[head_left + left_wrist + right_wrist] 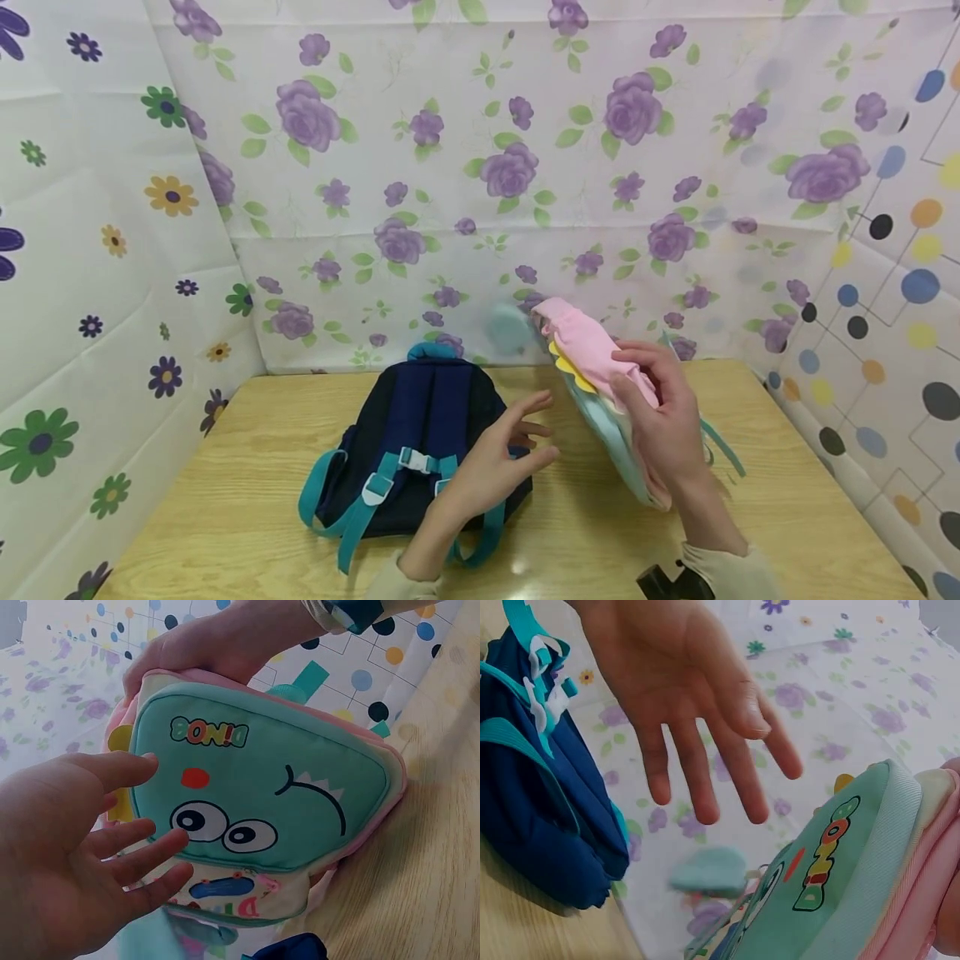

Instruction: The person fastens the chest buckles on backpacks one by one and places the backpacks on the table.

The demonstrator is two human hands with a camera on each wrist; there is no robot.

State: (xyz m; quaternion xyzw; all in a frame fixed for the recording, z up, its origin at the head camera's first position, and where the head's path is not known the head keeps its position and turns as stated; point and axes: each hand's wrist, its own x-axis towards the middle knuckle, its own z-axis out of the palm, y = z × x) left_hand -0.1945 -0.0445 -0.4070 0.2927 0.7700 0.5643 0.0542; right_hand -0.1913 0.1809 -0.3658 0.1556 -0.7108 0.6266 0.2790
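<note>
My right hand (663, 417) grips a small pink and mint-green dinosaur backpack (577, 342) by its pink side, holding it tilted above the right half of the table. Cartoon eyes and "DINOB" lettering show upside down on the mint front panel (285, 802) in the left wrist view. My left hand (491, 458) hangs in the air with fingers spread, between the two bags and apart from the dinosaur backpack. A blurred mint piece (510, 327) dangles off the held bag's far end. Below and beside my left hand lies a navy backpack (393, 417), straps facing up.
The wooden table (225, 492) carries the navy backpack left of centre, its teal straps (360, 521) spread toward me. Flower-printed cloth (450, 167) hangs behind, with a dotted cloth (885, 333) at the right. A black device (675, 583) sits at my right wrist.
</note>
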